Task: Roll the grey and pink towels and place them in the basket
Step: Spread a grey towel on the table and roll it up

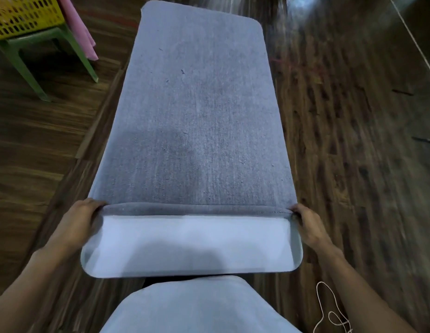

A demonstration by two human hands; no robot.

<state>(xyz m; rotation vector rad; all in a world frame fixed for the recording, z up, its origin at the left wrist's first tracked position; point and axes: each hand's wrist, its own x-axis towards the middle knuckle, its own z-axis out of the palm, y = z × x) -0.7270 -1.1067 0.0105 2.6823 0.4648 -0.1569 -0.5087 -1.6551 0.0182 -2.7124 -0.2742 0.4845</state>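
A long grey towel lies flat on the dark wooden floor, stretching away from me. Its near end is folded over, showing the pale underside. My left hand pinches the left end of the fold, and my right hand pinches the right end. A pink towel hangs beside the yellow perforated basket at the top left.
The basket sits on a green plastic stool at the far left. A white cord lies looped on the floor near my right forearm. My light grey clothing fills the bottom centre. Wooden floor surrounds the towel.
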